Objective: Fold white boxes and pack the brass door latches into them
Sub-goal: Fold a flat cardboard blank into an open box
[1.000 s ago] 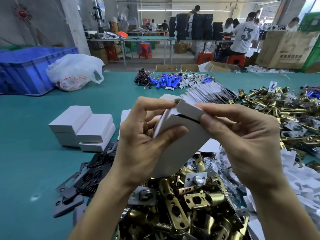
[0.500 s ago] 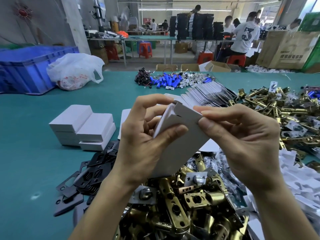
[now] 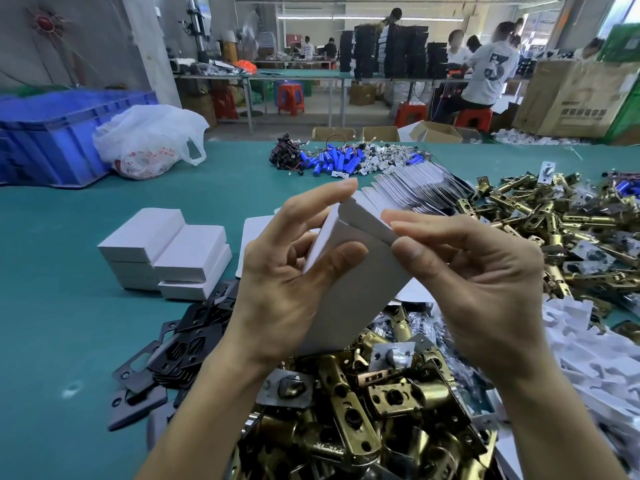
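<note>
The green bench (image 3: pixel 69 341) carries everything. The pile of brass door latches (image 3: pixel 346 410) lies just below the hands. They look like solid metal, so I judge them heavy, hard and a little slippery, best taken by the long tube body. The white box (image 3: pixel 356 271) is held in the air above this pile, tilted, between both hands. It is thin card, so I expect it is very light and bends easily. It is better held by edges and corners, not squeezed on the wide faces. The left hand (image 3: pixel 287 282) grips the box body, with the thumb on the front face and the fingers behind. The right hand (image 3: pixel 485 282) pinches the top flap (image 3: pixel 367 220) between thumb and forefinger. Compared with one second ago, the dark gap under the flap is gone. The flap is folded lower onto the box end, and the box is in almost the same place.
</note>
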{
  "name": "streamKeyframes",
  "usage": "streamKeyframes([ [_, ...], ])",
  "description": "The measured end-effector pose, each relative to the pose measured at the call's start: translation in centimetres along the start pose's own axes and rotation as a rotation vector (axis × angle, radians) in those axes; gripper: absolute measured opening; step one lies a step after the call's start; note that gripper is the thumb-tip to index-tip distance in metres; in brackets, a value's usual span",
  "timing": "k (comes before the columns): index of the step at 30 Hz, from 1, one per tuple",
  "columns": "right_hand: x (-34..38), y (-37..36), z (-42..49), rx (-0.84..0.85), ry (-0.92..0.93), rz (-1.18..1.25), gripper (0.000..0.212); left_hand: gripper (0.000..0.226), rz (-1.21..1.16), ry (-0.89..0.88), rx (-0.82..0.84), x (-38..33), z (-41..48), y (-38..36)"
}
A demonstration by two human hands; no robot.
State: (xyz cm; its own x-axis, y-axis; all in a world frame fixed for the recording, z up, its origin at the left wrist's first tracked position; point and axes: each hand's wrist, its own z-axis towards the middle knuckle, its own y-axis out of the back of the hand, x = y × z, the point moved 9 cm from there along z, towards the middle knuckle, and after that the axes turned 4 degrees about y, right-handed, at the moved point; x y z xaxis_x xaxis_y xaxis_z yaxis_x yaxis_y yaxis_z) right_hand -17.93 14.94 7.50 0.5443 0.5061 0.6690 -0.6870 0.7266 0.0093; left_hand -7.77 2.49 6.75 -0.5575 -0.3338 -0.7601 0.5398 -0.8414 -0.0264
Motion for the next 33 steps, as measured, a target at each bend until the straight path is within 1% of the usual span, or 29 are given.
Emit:
streamKeyframes([
  [4, -1.0, -0.4, -0.1, 0.087, -0.048, 0.043, 0.026, 0.037, 0.014, -0.003, 0.006, 0.1, 0.0, 0.0],
  [7, -1.1, -0.4, -0.1, 0.067, -0.018, 0.049, 0.015, 0.035, 0.049, -0.013, 0.000, 0.0, 0.0, 0.2],
  [8, -1.1, -0.2, 0.0, 0.043, -0.010, 0.058, 0.015, 0.035, 0.067, -0.023, -0.002, 0.0, 0.0, 0.2],
  [10, -1.2, 0.0, -0.1, 0.004, -0.001, 0.077, 0.022, 0.034, 0.113, -0.043, -0.009, -0.1, 0.0, 0.2],
  [11, -1.2, 0.0, -0.1, -0.008, 0.002, 0.081, 0.020, 0.033, 0.135, -0.046, -0.015, -0.1, 0.1, 0.3],
  [13, -1.1, -0.1, -0.1, -0.022, 0.000, 0.079, 0.005, 0.029, 0.160, -0.039, -0.023, 0.2, 0.1, 0.4],
  [15, -1.2, 0.0, -0.1, -0.041, -0.033, 0.081, 0.004, 0.030, 0.152, -0.033, -0.022, 0.3, 0.1, 0.3],
  [17, -1.5, 0.1, -0.1, -0.034, -0.081, 0.109, 0.008, 0.034, 0.123, -0.023, -0.025, 0.4, 0.0, 0.3],
  [19, -1.7, 0.2, 0.0, -0.005, -0.110, 0.133, 0.010, 0.032, 0.114, -0.022, -0.029, 0.5, 0.0, 0.2],
  [22, -1.9, 0.4, 0.0, 0.013, -0.132, 0.190, 0.010, 0.029, 0.132, -0.053, -0.028, 0.5, -0.1, 0.2],
  [24, -1.9, 0.5, 0.0, 0.029, -0.121, 0.200, 0.012, 0.032, 0.125, -0.062, -0.021, 0.4, 0.0, 0.1],
  [27, -1.9, 0.3, 0.0, 0.054, -0.096, 0.148, 0.003, 0.030, 0.107, -0.052, -0.021, 0.6, 0.0, 0.2],
  [30, -1.7, -0.5, -0.1, 0.102, -0.030, -0.011, 0.027, 0.023, 0.104, -0.066, -0.040, 0.6, 0.0, 0.5],
  [32, -1.4, -0.9, -0.2, 0.117, 0.026, -0.078, 0.031, 0.021, 0.110, -0.067, -0.059, 0.6, 0.0, 0.7],
  [33, -1.5, -0.9, -0.2, 0.108, 0.018, -0.054, 0.032, 0.020, 0.105, -0.063, -0.059, 0.6, 0.0, 0.7],
])
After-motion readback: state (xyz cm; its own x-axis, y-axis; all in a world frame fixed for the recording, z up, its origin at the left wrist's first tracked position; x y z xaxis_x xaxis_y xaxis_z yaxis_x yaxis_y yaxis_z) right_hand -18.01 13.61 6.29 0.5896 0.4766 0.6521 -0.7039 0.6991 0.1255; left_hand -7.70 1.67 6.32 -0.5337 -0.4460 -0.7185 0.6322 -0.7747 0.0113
